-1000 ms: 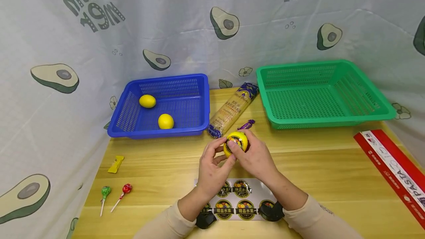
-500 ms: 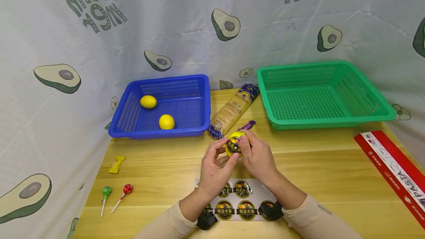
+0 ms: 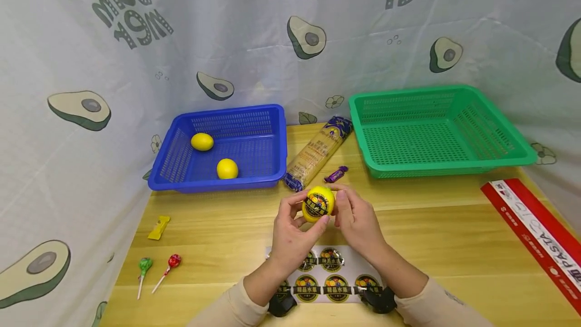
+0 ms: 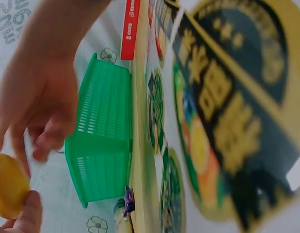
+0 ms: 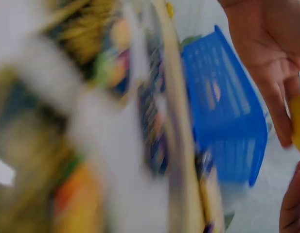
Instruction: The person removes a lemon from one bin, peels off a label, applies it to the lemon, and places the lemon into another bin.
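My left hand (image 3: 292, 233) holds a yellow lemon (image 3: 324, 191), thumb at its front and fingers around its far side. A round black-and-gold fruit label (image 3: 316, 206) on the lemon faces up toward me. My right hand (image 3: 363, 223) is at the lemon's right side, its fingers extended and loosely bent, with the index fingertip close to the top. In the left wrist view the lemon (image 4: 8, 187) is at the left edge, pressed by a left thumb (image 4: 30, 213). Below both hands lies a white sheet of the same labels (image 3: 351, 259).
Two lemons (image 3: 201, 142) sit in a blue basket (image 3: 213, 185); a green basket (image 3: 449, 168) stands at right. Between them lie a spaghetti pack (image 3: 317, 150) and a purple candy (image 3: 336, 174). Two lollipops (image 3: 145, 265) and a yellow candy (image 3: 159, 227) are left; a red pasta box (image 3: 535, 236) is right.
The right thumb has come off the label, and the right hand has shifted slightly right. The lemon has turned so its label shows whole, still in the left hand.
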A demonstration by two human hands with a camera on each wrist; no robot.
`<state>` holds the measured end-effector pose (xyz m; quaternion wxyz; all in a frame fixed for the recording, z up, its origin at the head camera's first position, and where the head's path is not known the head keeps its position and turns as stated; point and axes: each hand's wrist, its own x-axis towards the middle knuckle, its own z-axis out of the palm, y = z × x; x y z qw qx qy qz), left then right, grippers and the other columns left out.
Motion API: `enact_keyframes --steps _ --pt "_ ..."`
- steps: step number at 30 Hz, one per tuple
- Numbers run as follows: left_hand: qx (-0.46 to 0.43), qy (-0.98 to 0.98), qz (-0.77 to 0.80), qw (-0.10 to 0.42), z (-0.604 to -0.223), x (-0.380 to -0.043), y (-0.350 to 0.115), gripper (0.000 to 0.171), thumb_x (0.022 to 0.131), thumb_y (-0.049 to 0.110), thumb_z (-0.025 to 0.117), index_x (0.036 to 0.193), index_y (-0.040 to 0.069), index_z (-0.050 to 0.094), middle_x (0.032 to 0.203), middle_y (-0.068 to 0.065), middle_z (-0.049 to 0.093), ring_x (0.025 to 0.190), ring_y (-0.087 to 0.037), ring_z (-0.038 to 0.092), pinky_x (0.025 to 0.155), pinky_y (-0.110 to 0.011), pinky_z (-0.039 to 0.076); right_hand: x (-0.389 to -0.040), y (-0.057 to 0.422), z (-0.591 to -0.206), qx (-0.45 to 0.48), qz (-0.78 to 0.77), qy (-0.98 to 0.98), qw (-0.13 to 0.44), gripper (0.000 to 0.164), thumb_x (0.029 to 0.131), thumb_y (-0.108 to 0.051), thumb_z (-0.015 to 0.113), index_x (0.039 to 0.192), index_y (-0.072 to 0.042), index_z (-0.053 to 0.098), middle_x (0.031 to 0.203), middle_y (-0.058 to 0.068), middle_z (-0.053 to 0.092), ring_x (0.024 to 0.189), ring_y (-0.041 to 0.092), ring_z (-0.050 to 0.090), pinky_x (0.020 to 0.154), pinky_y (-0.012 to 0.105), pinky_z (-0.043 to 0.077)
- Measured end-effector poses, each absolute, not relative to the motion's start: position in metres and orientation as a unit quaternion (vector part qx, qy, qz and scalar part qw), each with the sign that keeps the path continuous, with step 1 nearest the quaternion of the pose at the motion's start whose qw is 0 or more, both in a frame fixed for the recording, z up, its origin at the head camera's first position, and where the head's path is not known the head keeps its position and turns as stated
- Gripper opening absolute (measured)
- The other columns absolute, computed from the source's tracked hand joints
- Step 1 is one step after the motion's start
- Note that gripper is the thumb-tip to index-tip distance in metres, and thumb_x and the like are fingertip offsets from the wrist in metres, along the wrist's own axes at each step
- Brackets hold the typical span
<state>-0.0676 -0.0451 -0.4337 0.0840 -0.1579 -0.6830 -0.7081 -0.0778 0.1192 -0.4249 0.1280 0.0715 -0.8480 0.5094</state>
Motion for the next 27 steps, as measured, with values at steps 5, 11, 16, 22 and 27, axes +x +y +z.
enact_keyframes --steps 5,11,16,22,27 --pt "-0.156 -0.714 -0.681 0.050 -0.435 -0.070 -0.048 0.058 0.084 0.002 0.079 0.134 0.006 0.051 0.138 -0.014 0.056 0.112 -0.020 0.060 0.088 -0.028 0.060 -0.068 0.165 -0.426 -0.039 0.477 -0.873 0.088 0.041 0.105 -0.028 0.057 0.143 -0.014 0.052 0.100 0.012 0.068 0.076 0.004 0.058 0.062 0.023 0.050" --pt "-0.157 -0.754 -0.637 0.021 -0.436 -0.073 -0.050 0.057 0.085 0.010 0.081 0.134 0.011 0.053 0.134 -0.009 0.059 0.111 -0.023 0.059 0.089 -0.028 0.058 -0.070 0.236 -0.422 -0.152 0.478 -0.862 0.079 0.065 0.103 -0.045 0.057 0.156 -0.016 0.034 0.123 0.010 0.053 0.084 -0.002 0.052 0.062 0.022 0.048" --pt "-0.173 -0.777 -0.605 0.019 -0.434 -0.078 -0.048 0.056 0.085 0.015 0.082 0.133 0.013 0.055 0.125 -0.008 0.061 0.104 -0.022 0.056 0.085 -0.027 0.055 -0.085 0.281 -0.422 -0.207 0.479 -0.845 0.115 0.075 0.100 -0.048 0.059 0.160 -0.018 0.026 0.132 0.007 0.042 0.078 -0.004 0.051 0.058 0.018 0.048" --pt "-0.221 -0.785 -0.578 -0.006 -0.412 -0.103 -0.036 0.055 0.085 0.014 0.081 0.132 0.011 0.055 0.124 -0.008 0.063 0.108 -0.023 0.058 0.089 -0.028 0.053 -0.102 0.303 -0.417 -0.245 0.492 -0.828 0.115 0.081 0.097 -0.053 0.059 0.162 -0.025 0.019 0.126 0.001 0.042 0.072 0.000 0.051 0.059 0.017 0.046" --pt "-0.277 -0.801 -0.530 -0.025 -0.383 -0.135 -0.013 0.058 0.087 0.017 0.080 0.137 0.010 0.051 0.128 -0.008 0.061 0.109 -0.020 0.061 0.090 -0.025 0.055 -0.111 0.298 -0.418 -0.264 0.495 -0.820 0.110 0.086 0.095 -0.057 0.062 0.162 -0.028 0.018 0.127 0.003 0.045 0.084 0.006 0.047 0.063 0.018 0.044"
